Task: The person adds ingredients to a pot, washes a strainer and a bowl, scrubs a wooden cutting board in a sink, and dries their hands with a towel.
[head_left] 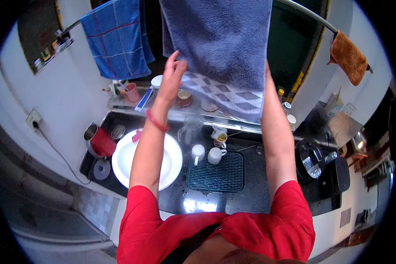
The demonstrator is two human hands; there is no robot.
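Grey-blue towel (220, 39) hanging between both hands, head view.
Left hand (174, 72) at the towel's left edge, fingers loosely bent; grip cannot be confirmed. Right hand (268, 74) at the right edge, mostly hidden; hold cannot be told. Beneath: white basin (177, 160) left, two white mugs (215, 155) at a dark tray (215, 181).

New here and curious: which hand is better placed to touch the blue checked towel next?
Probably the left hand: it is nearer the checked towel; the right forearm is at the gray-blue towel's right edge.
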